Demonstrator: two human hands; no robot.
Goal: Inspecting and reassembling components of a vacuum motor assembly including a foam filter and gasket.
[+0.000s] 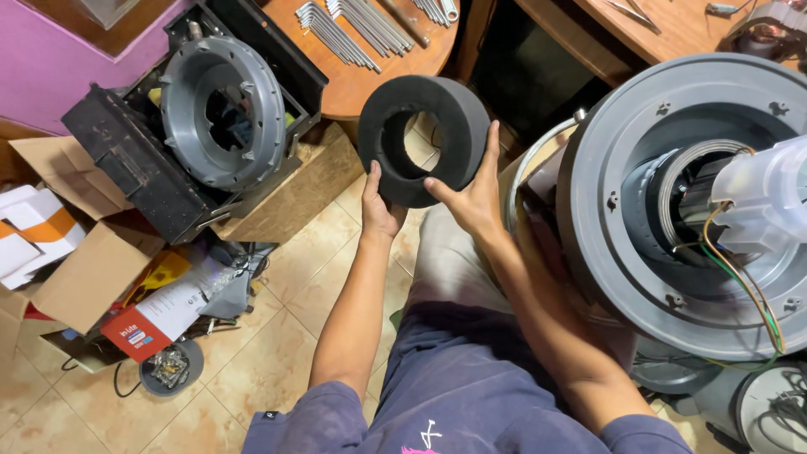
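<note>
We are gripping the thick black foam ring [424,139] at its lower rim with both hands, left hand [380,206] and right hand [471,193] clasped around it, holding it upright above the tiled floor [277,336], its opening facing us.

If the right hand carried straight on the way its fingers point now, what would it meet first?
The right hand already grips the black foam ring, so it meets that at once. Beyond the ring, probably the round wooden table with the hex keys, though depth is unclear.
</note>
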